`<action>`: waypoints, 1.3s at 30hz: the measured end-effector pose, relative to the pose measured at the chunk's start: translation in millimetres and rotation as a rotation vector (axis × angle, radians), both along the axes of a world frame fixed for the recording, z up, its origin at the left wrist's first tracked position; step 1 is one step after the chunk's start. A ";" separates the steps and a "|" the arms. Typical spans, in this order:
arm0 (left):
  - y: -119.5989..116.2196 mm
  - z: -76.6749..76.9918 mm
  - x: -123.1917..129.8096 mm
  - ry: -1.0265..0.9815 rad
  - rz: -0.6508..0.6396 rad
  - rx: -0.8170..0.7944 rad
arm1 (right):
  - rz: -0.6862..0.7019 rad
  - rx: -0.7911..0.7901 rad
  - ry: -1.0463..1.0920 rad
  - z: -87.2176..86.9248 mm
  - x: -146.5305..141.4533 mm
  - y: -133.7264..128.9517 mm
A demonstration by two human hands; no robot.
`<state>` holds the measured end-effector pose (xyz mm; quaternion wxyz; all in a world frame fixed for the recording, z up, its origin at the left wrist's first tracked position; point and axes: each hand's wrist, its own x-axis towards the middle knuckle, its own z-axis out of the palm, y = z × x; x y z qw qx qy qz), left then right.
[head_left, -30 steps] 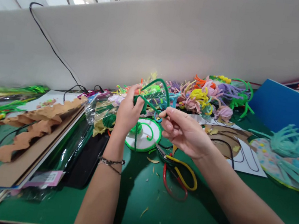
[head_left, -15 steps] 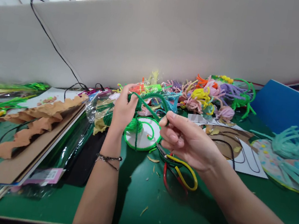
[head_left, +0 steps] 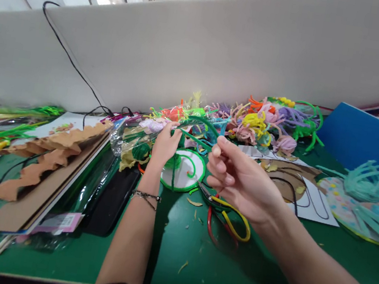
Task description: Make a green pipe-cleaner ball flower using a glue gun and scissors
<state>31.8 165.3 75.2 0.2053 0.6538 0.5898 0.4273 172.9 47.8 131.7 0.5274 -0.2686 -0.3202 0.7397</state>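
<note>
A dark green pipe cleaner (head_left: 203, 120) is bent in a loop between my two hands, above the table. The fingers of my left hand (head_left: 166, 145) are closed on it at the left side. At the other side my right hand (head_left: 241, 181) pinches it between thumb and forefinger. Below lies a white disc (head_left: 197, 166) with a green fuzzy rim, carrying a green pipe-cleaner curl (head_left: 191, 162) and a dark green strand across it. Just behind my left hand, a dark green bundle is partly hidden. Scissors (head_left: 231, 218) with red and yellow handles lie beside the disc, under my right hand.
Colourful pipe-cleaner bundles (head_left: 258, 119) line the white partition (head_left: 203, 53). Cardboard sheets (head_left: 42, 186) and a black phone-like slab (head_left: 109, 208) lie left. To the right are a paper template (head_left: 320, 203), a decorated disc (head_left: 338, 204) and a blue board (head_left: 361, 145).
My left hand has shifted right, nearer my right hand. My right hand has moved slightly right, and the pipe cleaner's loop sits a little farther right. The scissors have stayed in place.
</note>
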 end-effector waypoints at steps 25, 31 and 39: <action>-6.6 -1.2 0.7 0.175 0.070 -0.127 | -0.075 0.089 -0.032 19.5 12.8 -11.3; -10.8 4.0 -0.4 0.351 0.197 -0.198 | -0.072 0.133 -0.045 20.8 14.0 -15.7; -7.1 -1.8 -5.2 0.328 0.195 -0.238 | -0.093 0.243 -0.154 35.7 22.0 -33.6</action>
